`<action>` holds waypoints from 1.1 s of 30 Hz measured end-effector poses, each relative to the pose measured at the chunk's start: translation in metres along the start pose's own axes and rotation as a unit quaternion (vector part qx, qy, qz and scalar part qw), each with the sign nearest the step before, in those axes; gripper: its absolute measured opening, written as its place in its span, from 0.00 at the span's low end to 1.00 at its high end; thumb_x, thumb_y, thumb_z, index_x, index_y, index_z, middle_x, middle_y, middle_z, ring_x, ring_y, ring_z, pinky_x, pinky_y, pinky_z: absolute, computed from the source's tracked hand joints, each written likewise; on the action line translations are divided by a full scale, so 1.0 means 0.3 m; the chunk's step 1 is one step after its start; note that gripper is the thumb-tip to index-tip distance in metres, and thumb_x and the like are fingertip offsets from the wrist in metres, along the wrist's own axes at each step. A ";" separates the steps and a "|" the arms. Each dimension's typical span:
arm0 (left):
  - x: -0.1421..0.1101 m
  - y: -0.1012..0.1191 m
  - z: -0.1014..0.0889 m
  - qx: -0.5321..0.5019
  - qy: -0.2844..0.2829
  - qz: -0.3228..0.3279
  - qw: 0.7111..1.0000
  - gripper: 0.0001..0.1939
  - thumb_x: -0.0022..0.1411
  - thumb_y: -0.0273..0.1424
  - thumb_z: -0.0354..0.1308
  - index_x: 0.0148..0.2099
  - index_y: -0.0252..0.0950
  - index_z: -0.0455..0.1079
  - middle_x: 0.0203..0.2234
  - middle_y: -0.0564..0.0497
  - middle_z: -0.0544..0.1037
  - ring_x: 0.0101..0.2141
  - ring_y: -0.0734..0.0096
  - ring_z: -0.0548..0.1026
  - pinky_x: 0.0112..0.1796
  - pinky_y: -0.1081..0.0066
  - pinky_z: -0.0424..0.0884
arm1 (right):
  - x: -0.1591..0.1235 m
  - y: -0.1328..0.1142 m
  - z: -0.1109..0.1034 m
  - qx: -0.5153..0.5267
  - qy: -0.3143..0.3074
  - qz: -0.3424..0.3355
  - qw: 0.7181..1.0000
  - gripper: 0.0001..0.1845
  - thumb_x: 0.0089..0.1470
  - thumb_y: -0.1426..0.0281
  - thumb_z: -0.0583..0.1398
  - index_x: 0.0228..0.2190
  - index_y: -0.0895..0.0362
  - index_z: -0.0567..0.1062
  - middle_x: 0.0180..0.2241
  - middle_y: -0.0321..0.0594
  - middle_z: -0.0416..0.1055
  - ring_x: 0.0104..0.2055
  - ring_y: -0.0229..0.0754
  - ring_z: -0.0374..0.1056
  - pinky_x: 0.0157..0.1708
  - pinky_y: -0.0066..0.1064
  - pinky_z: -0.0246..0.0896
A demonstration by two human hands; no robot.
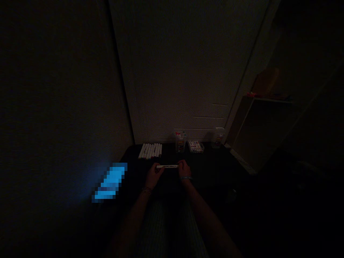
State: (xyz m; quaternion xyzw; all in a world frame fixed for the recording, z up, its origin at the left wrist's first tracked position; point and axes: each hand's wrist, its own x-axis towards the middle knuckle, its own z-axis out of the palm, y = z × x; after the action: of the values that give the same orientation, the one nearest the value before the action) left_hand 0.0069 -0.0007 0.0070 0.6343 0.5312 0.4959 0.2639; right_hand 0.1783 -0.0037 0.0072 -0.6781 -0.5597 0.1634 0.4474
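A white marker point(168, 166) lies level between my two hands, above the near part of the dark table. Its left end is in my left hand point(154, 174), with the fingers closed on it. At its other end, my right hand point(184, 170) is closed round the tip. Beyond my left hand, a row of several white markers point(150, 151) lies side by side on the table. Straight ahead stands a clear container point(180, 142) with a few markers upright in it, some with red and green ends. The scene is very dark, so the fingertips are hard to make out.
A clear case of markers point(196, 146) lies beside the upright container. Farther right stands another clear container point(218, 138) with a label. A bright, pixelated blue screen point(110, 182) glows at the left. The wall rises behind the table point(215, 165), and a shelf unit point(252, 132) stands right.
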 end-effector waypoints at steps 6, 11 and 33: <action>-0.005 0.003 -0.004 0.007 -0.014 0.000 1.000 0.15 0.52 0.43 0.49 0.35 0.38 0.63 0.24 0.56 0.70 0.27 0.74 0.68 0.29 0.76 0.62 | 0.002 0.003 0.004 0.006 -0.002 -0.001 1.000 0.15 0.55 0.66 0.44 0.34 0.51 0.69 0.30 0.34 0.70 0.31 0.35 0.64 0.30 0.24 0.53; -0.002 0.006 -0.015 0.035 0.002 0.005 0.999 0.14 0.56 0.41 0.43 0.36 0.38 0.64 0.28 0.54 0.71 0.31 0.72 0.69 0.34 0.74 0.63 | 0.004 0.002 0.006 -0.001 -0.003 0.012 1.000 0.15 0.55 0.65 0.44 0.34 0.51 0.69 0.29 0.33 0.69 0.30 0.35 0.64 0.30 0.24 0.54; 0.006 -0.002 -0.009 0.010 0.025 -0.008 1.000 0.20 0.54 0.47 0.45 0.28 0.35 0.64 0.20 0.57 0.65 0.24 0.77 0.62 0.27 0.77 0.58 | -0.001 -0.019 -0.012 0.080 0.010 -0.009 0.997 0.16 0.55 0.64 0.44 0.37 0.52 0.68 0.31 0.34 0.69 0.32 0.35 0.64 0.32 0.23 0.55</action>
State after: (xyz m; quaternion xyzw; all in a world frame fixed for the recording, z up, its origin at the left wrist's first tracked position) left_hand 0.0042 0.0005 0.0080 0.6200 0.5480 0.5037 0.2482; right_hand 0.1773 -0.0056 0.0136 -0.6366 -0.5464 0.1967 0.5074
